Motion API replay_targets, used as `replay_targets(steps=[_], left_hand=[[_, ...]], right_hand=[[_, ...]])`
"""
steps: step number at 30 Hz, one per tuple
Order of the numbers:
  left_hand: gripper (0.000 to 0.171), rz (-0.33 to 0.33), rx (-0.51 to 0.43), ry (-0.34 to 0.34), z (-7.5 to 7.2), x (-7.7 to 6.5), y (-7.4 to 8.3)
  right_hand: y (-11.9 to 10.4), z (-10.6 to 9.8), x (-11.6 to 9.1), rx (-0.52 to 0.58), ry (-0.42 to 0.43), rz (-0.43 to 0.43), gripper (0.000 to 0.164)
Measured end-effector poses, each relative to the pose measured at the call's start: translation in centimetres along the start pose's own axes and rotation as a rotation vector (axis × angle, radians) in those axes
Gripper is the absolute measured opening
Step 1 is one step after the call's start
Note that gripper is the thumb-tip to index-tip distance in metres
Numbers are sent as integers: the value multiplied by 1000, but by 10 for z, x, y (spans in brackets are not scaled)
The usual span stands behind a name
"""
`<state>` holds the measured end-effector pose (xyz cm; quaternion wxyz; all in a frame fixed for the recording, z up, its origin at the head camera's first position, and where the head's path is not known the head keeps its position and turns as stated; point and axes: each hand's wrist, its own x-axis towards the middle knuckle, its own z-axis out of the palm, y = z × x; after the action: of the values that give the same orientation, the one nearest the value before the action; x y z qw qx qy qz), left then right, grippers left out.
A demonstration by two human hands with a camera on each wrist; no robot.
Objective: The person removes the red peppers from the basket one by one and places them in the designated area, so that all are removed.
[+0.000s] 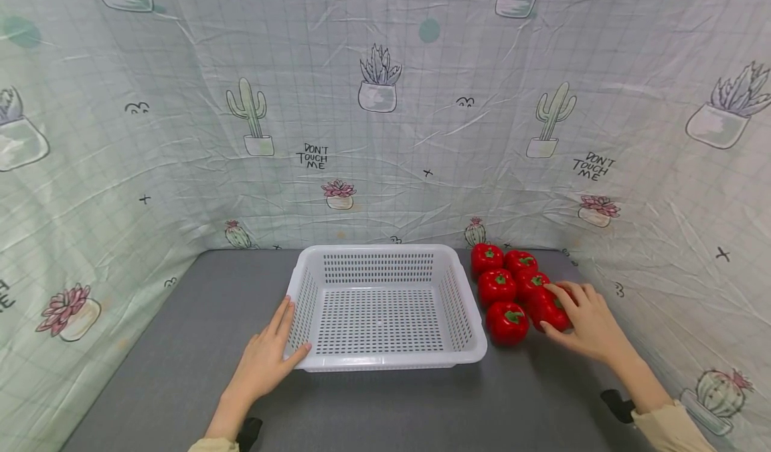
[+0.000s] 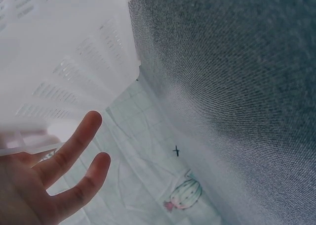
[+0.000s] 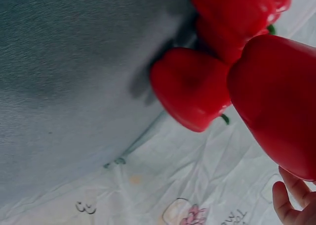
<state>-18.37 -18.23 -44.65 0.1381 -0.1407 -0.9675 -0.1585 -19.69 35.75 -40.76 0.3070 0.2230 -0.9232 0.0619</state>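
Note:
My right hand (image 1: 593, 323) grips a red bell pepper (image 1: 547, 313) at the near right of a cluster of red peppers. In the right wrist view this bell pepper (image 3: 276, 106) looms large, with fingertips (image 3: 282, 198) at its lower side. A white plastic basket (image 1: 391, 360) with slotted walls stands in the middle, nothing inside it. At its near left corner rests my left hand (image 1: 262, 360), thumb on the front rim and straight fingers along the left rim. Two loosely extended fingers (image 2: 81, 141) show beside the basket wall (image 2: 64, 32) in the left wrist view.
Several other red bell peppers (image 1: 497, 286) sit close together along the basket's right side, green stems showing. A grey tabletop (image 1: 385, 412) lies under everything. Cloth printed with cacti (image 1: 385, 144) hangs behind and on both sides.

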Motion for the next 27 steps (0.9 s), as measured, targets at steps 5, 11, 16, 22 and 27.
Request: replay_targets(steps=[5,11,16,22,27], left_hand=[[79,1,2,2,0,0,0],[78,4,7,15,0,0,0],[78,11,8,28,2,0,0],[78,12,2,31,2,-1,0],[78,8,6,32,1,0,-1]], right_hand=[[4,6,-5,-21,-28,22,63],[7,16,-13,-32,-83,64,64],[12,27,-19,-18,-113,81,63],[15,34,-22,-8,-118,62,62],[12,37,-22,-8,-155,69,62]])
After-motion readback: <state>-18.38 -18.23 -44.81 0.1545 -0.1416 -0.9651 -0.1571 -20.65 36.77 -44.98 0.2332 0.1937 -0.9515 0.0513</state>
